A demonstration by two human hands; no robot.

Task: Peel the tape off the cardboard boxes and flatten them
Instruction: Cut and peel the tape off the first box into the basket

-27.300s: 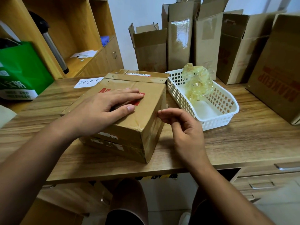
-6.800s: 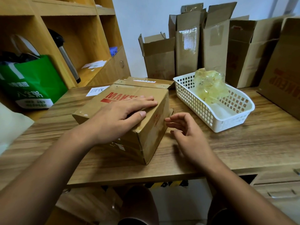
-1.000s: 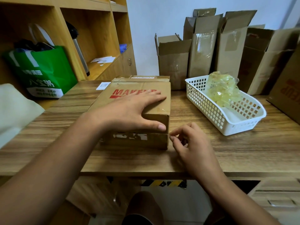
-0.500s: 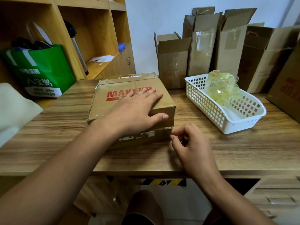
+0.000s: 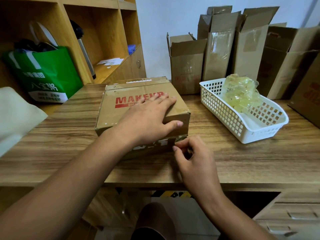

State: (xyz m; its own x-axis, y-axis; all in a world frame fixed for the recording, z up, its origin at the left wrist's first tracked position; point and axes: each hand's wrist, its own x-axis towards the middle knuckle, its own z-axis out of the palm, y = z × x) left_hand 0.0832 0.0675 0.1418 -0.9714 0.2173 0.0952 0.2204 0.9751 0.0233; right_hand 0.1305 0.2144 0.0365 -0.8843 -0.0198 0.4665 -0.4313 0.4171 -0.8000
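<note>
Cardboard box (image 5: 110,111) lies closed on the wooden desk (image 5: 242,163), in the middle, just in front of me. On its top there is a red print, "MAKEUP", and my fingers cover part of the last letters. My left grip (image 5: 149,122) rests flat on the top of the box, near its right front corner. The fingers are spread and straight, and the thumb reaches along the front edge. It presses the box down and curls around nothing.

My right grip (image 5: 195,160) is low at the front right corner of the box, where the box meets the desk. Its fingers are curled, and thumb and forefinger are pressed together on the tape strip (image 5: 171,142), which stands a little off the front face. How much of the strip is already loose, I cannot tell. Torn white label remains (image 5: 149,145) are on the same front face, partly behind my left wrist.

To the right of the box, apart from it, stands a white plastic basket (image 5: 223,116). Inside it, at the far end, lies a wad of clear yellowish tape (image 5: 240,94). Behind the box and the basket, several opened cardboard boxes (image 5: 187,66) stand upright against the wall, with flaps up. One more box with red print (image 5: 310,99) is at the right edge.

On the left is a wooden shelf unit (image 5: 107,40). A green bag (image 5: 46,77) with white characters stands in its lower compartment, and a steel flask (image 5: 83,49) leans in the next one. Drawers (image 5: 294,213) are under the desk on the right.
</note>
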